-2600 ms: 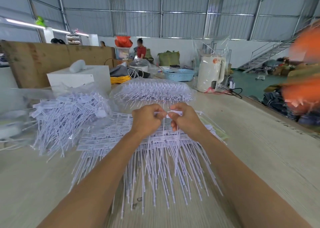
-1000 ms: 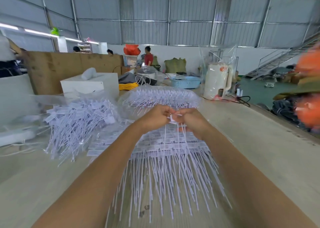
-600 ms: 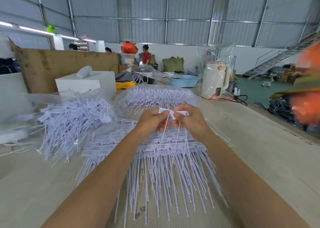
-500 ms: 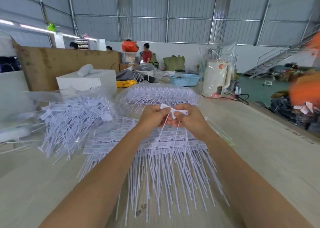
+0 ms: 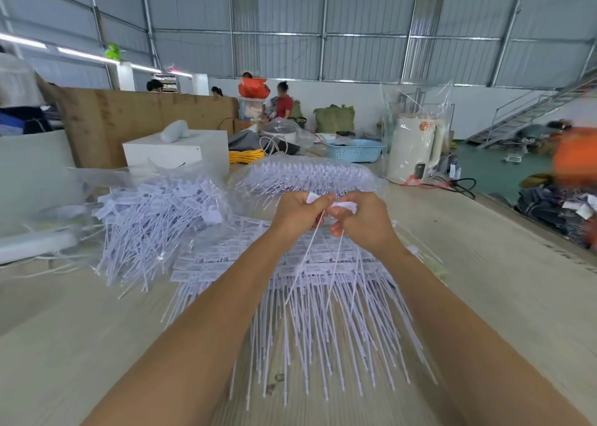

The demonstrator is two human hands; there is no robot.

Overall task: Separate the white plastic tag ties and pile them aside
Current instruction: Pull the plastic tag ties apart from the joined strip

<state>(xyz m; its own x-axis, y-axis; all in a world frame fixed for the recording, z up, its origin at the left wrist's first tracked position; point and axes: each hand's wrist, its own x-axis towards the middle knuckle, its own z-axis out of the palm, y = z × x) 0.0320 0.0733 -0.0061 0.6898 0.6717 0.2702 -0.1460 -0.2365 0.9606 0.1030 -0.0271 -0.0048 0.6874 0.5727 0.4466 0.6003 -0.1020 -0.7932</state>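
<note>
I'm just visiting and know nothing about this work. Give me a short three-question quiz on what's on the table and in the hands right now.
1. True or false: the left hand and right hand both pinch white tag ties above the table.
2. Which lies to the left of the hands?
A. the loose pile of ties
B. the blue basket
C. the white kettle
3. Fill in: the bundle of ties beyond the hands is wrapped in clear ____.

Key: 1 true; 2 A; 3 plastic.
</note>
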